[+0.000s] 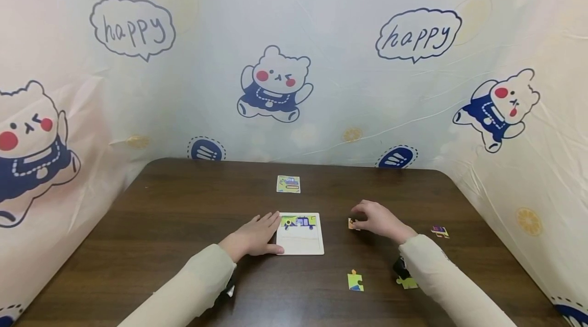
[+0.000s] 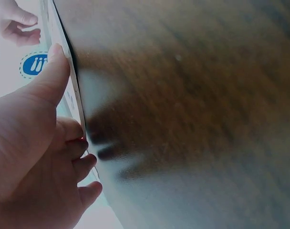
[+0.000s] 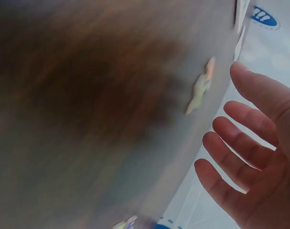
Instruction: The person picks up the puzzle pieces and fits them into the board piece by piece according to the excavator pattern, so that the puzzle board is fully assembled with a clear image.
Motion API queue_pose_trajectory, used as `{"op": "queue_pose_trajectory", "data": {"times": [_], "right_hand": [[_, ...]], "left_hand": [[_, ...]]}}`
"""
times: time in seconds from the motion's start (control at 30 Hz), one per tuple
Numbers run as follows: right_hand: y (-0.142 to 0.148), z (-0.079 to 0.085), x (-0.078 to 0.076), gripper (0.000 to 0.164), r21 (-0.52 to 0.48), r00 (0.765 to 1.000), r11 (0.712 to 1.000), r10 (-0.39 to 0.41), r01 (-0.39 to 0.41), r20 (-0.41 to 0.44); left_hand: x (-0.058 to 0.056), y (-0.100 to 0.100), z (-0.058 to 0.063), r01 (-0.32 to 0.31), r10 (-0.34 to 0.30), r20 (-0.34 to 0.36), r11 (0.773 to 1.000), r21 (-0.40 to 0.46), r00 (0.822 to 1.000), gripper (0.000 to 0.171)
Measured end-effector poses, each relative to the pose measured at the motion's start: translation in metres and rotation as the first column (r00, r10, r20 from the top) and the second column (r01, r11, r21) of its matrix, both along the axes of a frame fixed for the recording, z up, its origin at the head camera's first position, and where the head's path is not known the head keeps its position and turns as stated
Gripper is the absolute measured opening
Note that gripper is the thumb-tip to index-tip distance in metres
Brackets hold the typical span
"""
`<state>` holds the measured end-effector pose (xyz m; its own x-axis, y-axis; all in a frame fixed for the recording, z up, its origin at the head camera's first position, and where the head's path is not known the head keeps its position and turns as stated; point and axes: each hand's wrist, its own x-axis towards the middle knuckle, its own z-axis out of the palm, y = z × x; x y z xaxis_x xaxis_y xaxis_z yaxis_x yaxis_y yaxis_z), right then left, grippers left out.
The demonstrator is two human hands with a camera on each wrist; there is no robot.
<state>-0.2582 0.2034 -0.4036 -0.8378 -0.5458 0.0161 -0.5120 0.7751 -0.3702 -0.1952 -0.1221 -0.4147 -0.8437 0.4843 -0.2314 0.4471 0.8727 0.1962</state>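
A white puzzle board lies on the table, its upper part filled with pieces showing a purple and yellow-green vehicle. My left hand rests along the board's left side, fingers spread towards the far corner and thumb at the near corner. In the left wrist view, the left hand's thumb and fingertips meet the board's edge. Right of the board, my right hand hovers over a small orange puzzle piece. The right wrist view has the right hand's fingers loosely bent, with nothing between them and the thumb.
Behind the board lies a square picture card of a vehicle. A green puzzle piece lies nearer me, another green piece is partly under the right sleeve, and a purple-red piece lies far right. A printed curtain surrounds the table.
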Motion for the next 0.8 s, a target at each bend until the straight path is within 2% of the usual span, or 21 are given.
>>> {"op": "queue_pose_trajectory", "data": {"times": [0.43,0.8], "right_hand": [[0.013,-0.008,-0.001,0.017,0.027,0.996,0.997,-0.080,0.079,0.050],[0.015,-0.011,-0.003,0.016,0.023,0.998,0.998,-0.060,0.059,0.037]], "left_hand": [[0.001,0.001,0.002,-0.003,0.003,0.001,1.000,-0.001,1.000,0.081],[0.001,0.000,0.002,-0.001,0.001,0.002,1.000,-0.001,1.000,0.081]]}}
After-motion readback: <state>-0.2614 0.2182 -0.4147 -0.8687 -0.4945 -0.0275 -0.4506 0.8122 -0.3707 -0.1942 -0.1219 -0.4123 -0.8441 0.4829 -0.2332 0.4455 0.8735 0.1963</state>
